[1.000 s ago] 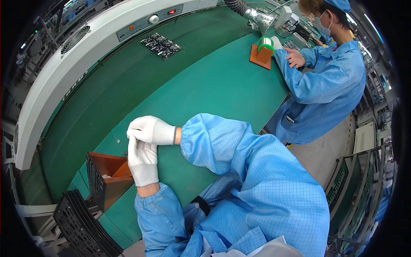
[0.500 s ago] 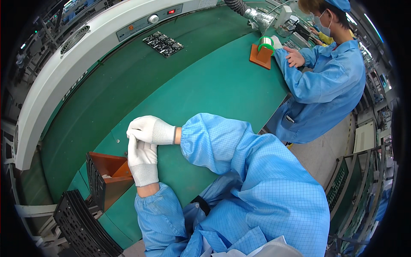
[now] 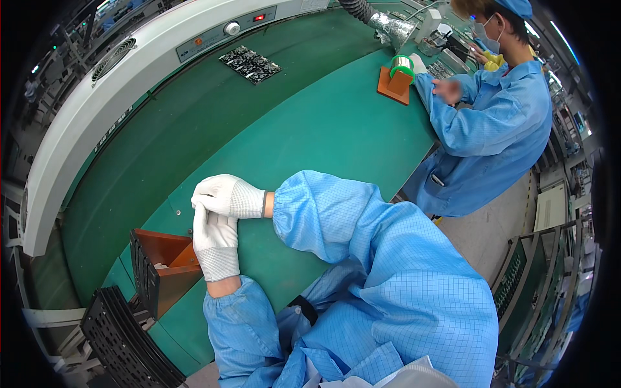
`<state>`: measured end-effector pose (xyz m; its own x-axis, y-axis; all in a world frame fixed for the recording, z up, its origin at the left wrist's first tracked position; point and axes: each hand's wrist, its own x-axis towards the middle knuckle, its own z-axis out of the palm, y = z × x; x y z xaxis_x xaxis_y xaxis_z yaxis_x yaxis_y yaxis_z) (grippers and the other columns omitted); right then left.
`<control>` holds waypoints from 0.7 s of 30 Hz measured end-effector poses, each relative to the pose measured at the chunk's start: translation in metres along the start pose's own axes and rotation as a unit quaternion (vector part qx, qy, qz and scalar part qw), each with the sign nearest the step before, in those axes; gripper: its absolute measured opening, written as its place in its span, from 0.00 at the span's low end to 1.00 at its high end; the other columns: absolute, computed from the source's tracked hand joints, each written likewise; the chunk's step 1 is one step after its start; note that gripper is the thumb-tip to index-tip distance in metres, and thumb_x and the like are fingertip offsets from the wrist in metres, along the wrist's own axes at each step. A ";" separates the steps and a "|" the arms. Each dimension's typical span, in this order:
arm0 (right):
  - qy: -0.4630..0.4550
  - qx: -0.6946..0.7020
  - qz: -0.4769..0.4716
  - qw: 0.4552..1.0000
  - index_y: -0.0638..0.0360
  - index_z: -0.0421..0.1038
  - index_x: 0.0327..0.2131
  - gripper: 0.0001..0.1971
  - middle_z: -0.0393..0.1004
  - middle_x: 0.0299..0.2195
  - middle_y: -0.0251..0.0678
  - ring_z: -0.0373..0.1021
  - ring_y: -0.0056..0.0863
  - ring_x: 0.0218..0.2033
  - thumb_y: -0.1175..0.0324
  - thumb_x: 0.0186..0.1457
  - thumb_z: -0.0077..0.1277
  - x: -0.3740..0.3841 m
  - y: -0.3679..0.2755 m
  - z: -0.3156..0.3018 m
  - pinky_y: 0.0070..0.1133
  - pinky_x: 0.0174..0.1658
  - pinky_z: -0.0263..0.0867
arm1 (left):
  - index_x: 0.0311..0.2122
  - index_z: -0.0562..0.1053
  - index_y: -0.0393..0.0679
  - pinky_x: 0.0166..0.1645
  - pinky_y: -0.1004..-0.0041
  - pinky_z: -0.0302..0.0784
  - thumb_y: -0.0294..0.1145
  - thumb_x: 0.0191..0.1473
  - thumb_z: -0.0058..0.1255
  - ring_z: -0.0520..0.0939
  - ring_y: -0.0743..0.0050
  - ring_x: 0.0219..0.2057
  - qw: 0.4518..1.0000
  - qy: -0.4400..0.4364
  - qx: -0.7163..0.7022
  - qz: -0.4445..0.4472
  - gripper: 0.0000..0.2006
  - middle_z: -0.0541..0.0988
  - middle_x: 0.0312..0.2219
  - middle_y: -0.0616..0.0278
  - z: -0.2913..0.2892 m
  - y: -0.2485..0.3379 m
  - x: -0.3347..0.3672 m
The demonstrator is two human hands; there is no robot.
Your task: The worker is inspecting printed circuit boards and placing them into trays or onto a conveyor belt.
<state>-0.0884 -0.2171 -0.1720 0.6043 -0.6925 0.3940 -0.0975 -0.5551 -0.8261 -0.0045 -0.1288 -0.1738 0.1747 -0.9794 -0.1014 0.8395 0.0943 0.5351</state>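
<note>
Both my hands wear white knit gloves and meet over the green bench (image 3: 310, 129). My left hand (image 3: 216, 242) points away from me, palm partly up, and the fingers that show are stretched out. Across its fingertips lies my right hand (image 3: 226, 196), coming in from the right with its fingers bent and closed. Whether anything small sits between the fingers is hidden. Close to the left glove stands an orange-brown open bin (image 3: 171, 255) with a black slotted panel (image 3: 145, 275) on its left side.
A populated circuit board (image 3: 250, 64) lies on the dark green belt (image 3: 155, 123) under the white curved machine housing (image 3: 97, 110). A solder spool (image 3: 402, 64) sits on an orange stand (image 3: 394, 87). At right stands a co-worker (image 3: 491, 123) in blue. Black slotted racks (image 3: 123, 336) stand lower left.
The circuit board has shifted slightly to the right along the belt. The co-worker's bare hand has moved and is blurred. My two hands hold the same pose.
</note>
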 end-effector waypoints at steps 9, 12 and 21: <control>0.005 0.004 -0.011 1.000 0.61 0.74 0.29 0.14 0.74 0.28 0.42 0.71 0.40 0.33 0.60 0.53 0.45 0.002 0.002 0.003 0.31 0.40 0.67 | 0.54 0.60 0.33 0.56 0.64 0.70 0.41 0.62 0.40 0.71 0.60 0.53 1.000 0.006 0.005 -0.004 0.22 0.67 0.51 0.48 -0.005 0.001 0.002; 0.005 0.000 -0.015 1.000 0.61 0.74 0.29 0.14 0.74 0.28 0.42 0.71 0.40 0.33 0.60 0.53 0.45 0.002 0.001 0.005 0.31 0.40 0.67 | 0.55 0.59 0.32 0.56 0.64 0.70 0.42 0.62 0.39 0.70 0.60 0.53 1.000 0.003 0.009 -0.006 0.24 0.65 0.53 0.49 -0.007 0.003 0.002; 0.006 -0.011 -0.014 1.000 0.61 0.74 0.28 0.14 0.74 0.28 0.43 0.71 0.41 0.32 0.60 0.53 0.44 0.001 -0.008 0.011 0.31 0.39 0.66 | 0.55 0.59 0.32 0.56 0.64 0.70 0.42 0.63 0.39 0.70 0.61 0.53 1.000 -0.004 0.013 -0.003 0.24 0.66 0.53 0.49 -0.014 0.008 -0.003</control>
<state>-0.0789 -0.2083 -0.1697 0.5969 -0.6823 0.4221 -0.0975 -0.5839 -0.8059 0.0088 -0.1225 -0.1809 0.1658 -0.9813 -0.0978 0.8272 0.0844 0.5555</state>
